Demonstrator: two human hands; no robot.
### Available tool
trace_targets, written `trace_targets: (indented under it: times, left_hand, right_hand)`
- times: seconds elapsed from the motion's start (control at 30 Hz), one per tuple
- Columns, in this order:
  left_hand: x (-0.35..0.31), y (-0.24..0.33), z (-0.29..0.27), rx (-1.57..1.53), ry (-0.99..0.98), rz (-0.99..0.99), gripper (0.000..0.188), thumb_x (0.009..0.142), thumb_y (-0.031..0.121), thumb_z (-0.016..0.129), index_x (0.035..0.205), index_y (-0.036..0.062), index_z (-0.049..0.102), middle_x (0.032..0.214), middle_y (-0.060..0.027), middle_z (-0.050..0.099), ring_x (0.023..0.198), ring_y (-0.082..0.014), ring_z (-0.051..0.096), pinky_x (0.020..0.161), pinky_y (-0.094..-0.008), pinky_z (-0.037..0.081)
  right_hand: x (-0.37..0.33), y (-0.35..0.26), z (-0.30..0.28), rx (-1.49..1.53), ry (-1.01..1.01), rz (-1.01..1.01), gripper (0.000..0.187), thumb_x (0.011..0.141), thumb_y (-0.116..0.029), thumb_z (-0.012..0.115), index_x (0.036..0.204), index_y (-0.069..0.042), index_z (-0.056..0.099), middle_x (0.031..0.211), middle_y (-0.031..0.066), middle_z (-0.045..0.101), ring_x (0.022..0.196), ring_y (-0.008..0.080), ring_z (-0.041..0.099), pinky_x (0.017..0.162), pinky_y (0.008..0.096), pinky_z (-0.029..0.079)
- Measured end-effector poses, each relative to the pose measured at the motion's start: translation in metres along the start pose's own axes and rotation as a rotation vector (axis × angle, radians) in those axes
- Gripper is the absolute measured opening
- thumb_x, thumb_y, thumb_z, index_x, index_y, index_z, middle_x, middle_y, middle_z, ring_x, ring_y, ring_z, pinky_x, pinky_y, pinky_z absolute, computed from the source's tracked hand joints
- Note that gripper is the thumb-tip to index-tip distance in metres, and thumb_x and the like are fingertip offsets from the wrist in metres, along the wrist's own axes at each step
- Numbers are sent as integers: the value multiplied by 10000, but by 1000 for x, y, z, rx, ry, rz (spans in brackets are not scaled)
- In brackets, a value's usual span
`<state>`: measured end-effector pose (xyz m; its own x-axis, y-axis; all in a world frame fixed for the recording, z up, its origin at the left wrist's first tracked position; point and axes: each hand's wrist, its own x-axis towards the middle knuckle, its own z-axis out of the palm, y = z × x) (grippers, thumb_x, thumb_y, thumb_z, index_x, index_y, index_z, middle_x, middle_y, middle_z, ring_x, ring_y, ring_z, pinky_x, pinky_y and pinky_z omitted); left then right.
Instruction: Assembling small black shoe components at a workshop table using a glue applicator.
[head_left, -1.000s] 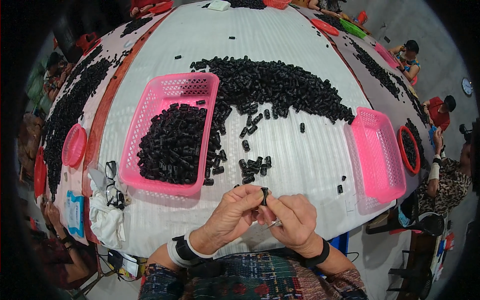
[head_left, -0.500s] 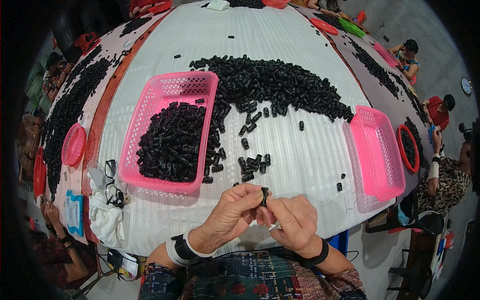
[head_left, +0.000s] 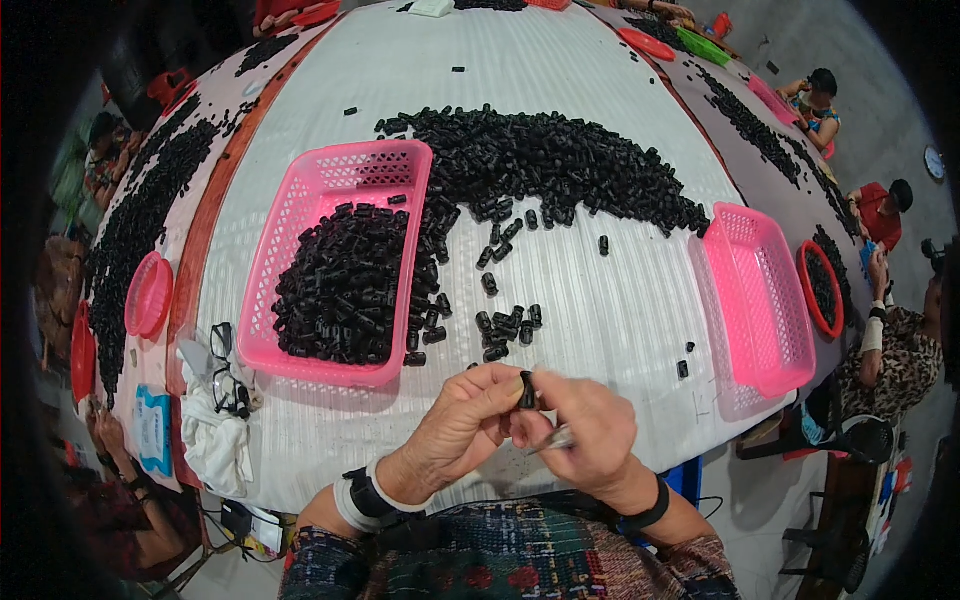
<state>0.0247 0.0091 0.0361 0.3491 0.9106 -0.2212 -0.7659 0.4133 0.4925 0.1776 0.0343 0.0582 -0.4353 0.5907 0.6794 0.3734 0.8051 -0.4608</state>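
Near the table's front edge, my left hand (head_left: pixel 465 412) pinches a small black cylindrical part (head_left: pixel 527 390) between thumb and fingers. My right hand (head_left: pixel 598 430), slightly blurred, is right beside it, closed around a short silvery metal tool (head_left: pixel 556 438). The tool's kind is hard to make out, and its tip lies close to the left fingertips. Several loose black parts (head_left: pixel 508 325) lie on the white sheet just beyond my hands. A pink basket (head_left: pixel 335 372) heaped with similar parts stands to the left, beside a long pile of black parts (head_left: pixel 560 165).
A second pink basket (head_left: pixel 765 300) stands at the right edge. Eyeglasses (head_left: pixel 222 375) rest on a white cloth (head_left: pixel 212 440) at the left, near a blue-and-white packet (head_left: pixel 153 430). Other people sit along both sides by more black piles and a red basin (head_left: pixel 820 290).
My right hand has shifted slightly and turned, and the silvery tool now points more toward the left hand. The left hand still pinches the black part in about the same place.
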Motion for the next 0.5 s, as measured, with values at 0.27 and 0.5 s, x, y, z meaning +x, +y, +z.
trace_targets:
  times: [0.27,0.5]
  left_hand:
    - [-1,1,0,-46,-38,-70,167,875,147,520,950,1,549,779,-66,562,622,-96,504,543,-255,476]
    - [1,0,-1,-65,-46,-82,175,872,137,522,969,-9,532,776,-79,572,624,-103,526,537,-269,488]
  right_hand:
    - [6,5,-13,640,-184,566,376,921,-316,415,811,25,528,648,29,484,574,73,435,482,210,362]
    - [10,12,-11,450,-264,539,209,882,-146,486,791,30,554,664,122,542,574,214,551,520,287,429]
